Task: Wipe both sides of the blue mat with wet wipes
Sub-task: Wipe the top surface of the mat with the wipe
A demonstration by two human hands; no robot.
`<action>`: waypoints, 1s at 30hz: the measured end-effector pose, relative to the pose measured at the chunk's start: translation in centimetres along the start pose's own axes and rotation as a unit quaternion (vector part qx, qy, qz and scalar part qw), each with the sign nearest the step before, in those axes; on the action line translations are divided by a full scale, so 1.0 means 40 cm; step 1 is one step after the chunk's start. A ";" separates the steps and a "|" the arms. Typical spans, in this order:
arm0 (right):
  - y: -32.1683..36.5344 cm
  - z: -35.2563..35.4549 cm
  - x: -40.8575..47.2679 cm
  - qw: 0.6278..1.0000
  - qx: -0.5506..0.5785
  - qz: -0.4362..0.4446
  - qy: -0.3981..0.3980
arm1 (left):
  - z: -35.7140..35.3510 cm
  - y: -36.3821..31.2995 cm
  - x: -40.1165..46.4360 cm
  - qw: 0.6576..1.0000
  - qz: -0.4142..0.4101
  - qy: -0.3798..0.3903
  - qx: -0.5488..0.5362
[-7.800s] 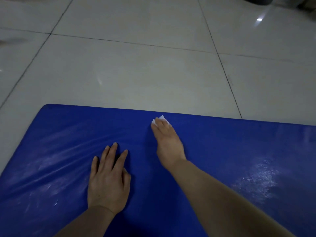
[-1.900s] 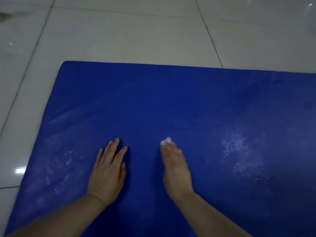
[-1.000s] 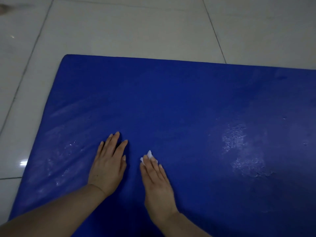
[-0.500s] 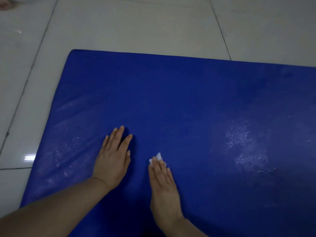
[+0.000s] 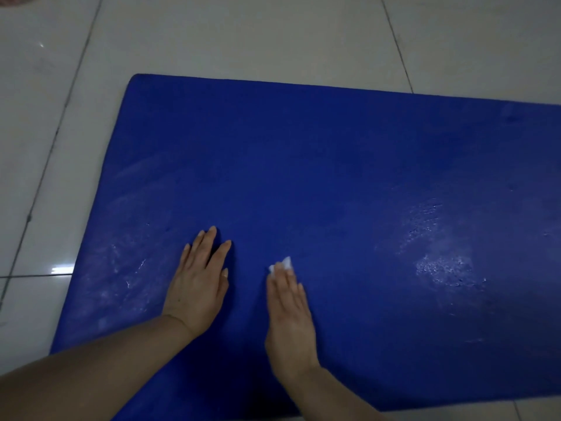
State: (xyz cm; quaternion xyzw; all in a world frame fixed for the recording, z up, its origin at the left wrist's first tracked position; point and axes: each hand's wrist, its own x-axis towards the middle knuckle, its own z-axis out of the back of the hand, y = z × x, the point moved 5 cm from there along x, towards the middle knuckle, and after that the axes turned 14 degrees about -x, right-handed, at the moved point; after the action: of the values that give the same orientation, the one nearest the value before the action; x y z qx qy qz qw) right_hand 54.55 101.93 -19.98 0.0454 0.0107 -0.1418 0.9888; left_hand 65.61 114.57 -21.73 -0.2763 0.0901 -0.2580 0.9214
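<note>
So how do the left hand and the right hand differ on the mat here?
The left hand lies flat with nothing under it; the right hand presses a white wet wipe under its fingers. The left hand's fingers are spread, the right hand's held together. Both rest on the blue mat.

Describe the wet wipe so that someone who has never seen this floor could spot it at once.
Start at the big blue mat lying on the pale tiled floor. Two hands rest on its near part; take the right hand. The wet wipe is the small white wad peeking out from under its fingertips, the only solid white thing on the blue.
</note>
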 end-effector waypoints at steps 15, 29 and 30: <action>0.010 -0.024 -0.125 1.000 0.006 0.006 0.011 | -0.010 -0.024 -0.034 0.999 -0.011 0.046 0.004; -0.037 -0.006 -0.159 0.999 0.030 -0.013 0.024 | 0.008 -0.069 -0.025 0.999 -0.008 0.047 -0.011; 0.001 -0.007 -0.167 0.998 0.037 0.038 0.027 | 0.007 -0.072 -0.027 0.999 -0.010 0.050 -0.009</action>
State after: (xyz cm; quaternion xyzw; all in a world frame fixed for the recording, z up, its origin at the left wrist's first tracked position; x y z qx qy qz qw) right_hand 48.14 103.88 -20.02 0.0859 0.0308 -0.1035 0.9904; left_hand 63.55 113.20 -19.86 -0.2727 0.1356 -0.2793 0.9106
